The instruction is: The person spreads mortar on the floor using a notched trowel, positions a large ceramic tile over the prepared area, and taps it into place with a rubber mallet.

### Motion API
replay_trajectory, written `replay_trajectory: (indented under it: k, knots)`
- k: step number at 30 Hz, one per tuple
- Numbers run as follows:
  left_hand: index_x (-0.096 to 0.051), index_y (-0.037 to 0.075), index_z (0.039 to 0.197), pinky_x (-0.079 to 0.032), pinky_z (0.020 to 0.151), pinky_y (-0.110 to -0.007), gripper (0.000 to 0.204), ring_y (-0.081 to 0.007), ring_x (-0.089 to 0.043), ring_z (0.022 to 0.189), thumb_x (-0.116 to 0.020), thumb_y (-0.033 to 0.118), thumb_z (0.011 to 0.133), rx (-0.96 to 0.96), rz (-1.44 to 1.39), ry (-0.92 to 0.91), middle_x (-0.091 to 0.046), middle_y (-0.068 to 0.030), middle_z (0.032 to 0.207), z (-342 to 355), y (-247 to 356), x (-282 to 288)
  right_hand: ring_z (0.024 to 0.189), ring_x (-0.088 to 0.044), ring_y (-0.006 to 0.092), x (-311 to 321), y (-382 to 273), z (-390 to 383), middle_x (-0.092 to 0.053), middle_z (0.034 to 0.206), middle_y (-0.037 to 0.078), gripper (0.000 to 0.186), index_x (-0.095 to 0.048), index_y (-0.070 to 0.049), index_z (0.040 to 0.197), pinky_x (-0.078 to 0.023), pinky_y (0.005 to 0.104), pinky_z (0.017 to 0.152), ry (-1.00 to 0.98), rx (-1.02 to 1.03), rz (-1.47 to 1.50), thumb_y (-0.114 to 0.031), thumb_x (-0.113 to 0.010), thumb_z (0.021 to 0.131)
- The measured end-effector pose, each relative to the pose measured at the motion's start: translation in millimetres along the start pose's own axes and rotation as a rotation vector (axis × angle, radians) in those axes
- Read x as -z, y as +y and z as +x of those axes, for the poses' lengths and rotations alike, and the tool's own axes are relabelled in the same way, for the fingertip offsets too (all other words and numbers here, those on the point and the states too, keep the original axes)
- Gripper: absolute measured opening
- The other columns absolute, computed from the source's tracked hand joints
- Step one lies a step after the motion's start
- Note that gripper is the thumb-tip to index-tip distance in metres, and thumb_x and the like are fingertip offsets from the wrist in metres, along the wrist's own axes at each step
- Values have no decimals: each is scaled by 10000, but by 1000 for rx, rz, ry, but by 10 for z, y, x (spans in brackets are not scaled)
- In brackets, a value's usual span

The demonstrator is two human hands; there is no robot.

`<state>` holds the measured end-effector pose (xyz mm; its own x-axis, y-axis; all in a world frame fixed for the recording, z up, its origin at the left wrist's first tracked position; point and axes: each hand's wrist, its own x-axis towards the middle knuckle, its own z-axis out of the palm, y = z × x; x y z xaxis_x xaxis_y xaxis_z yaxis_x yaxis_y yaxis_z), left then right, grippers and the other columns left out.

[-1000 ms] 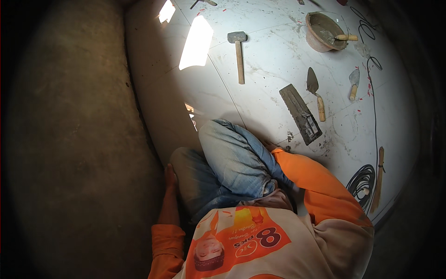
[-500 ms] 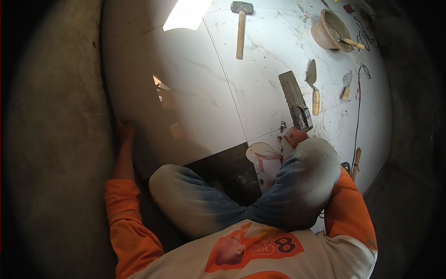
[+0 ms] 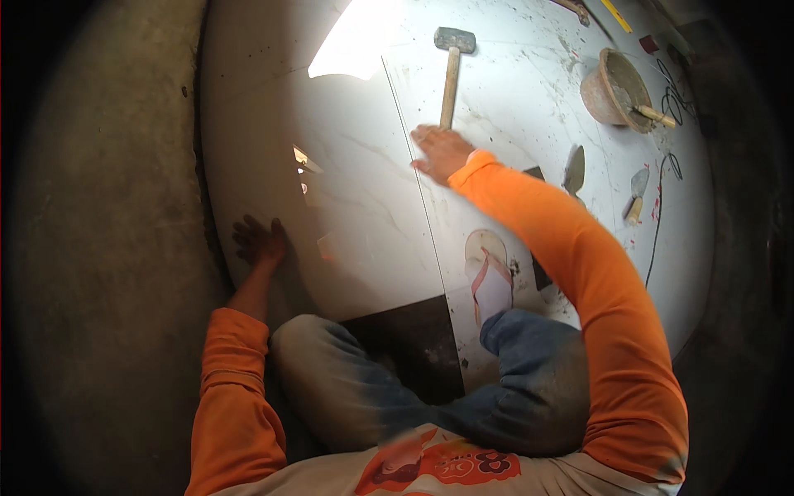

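Observation:
My left hand (image 3: 260, 242) lies on the white floor tile (image 3: 347, 182) near the wall edge, its fingers spread. Stretched forward, my right hand (image 3: 442, 152) rests on the tiles by the seam, fingers apart and nothing in them. Just beyond it lies a mallet (image 3: 449, 83) with a dark head and wooden handle, the handle's end next to my hand. My orange right sleeve covers most of a grey float trowel (image 3: 542, 277); only bits of it show. A pointed trowel (image 3: 575, 169) lies to the right, its handle hidden by the sleeve.
At the far right stand a tilted mortar bucket (image 3: 602, 95) with a wooden-handled tool in it, a small trowel (image 3: 636, 198) and a black cable (image 3: 657, 215). A dark untiled patch (image 3: 413, 339) lies between my legs. A sandal (image 3: 488, 260) is on my foot. A concrete strip (image 3: 107, 207) borders the left.
My right hand has left the float trowel's handle and reached forward and left onto the tiles near the mallet. My left hand has shifted right, off the wall edge, with its fingers spread.

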<state>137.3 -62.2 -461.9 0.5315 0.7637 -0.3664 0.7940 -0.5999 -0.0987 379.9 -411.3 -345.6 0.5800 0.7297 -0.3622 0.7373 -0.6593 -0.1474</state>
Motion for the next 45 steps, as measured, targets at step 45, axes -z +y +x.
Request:
replay_trajectory:
  k: [45]
  knots:
    - [-399,-116,1345,-294,1064,-523,685,-469,-379,1264,-515,374,880,579,-334,585,-390,-317,1373,158,-108,-100,1120,-542,280,-156,-1412,2744,-604,1165,131,291,-631,-47,1091,-426,415,953,721,891,261,-105,-562,814]
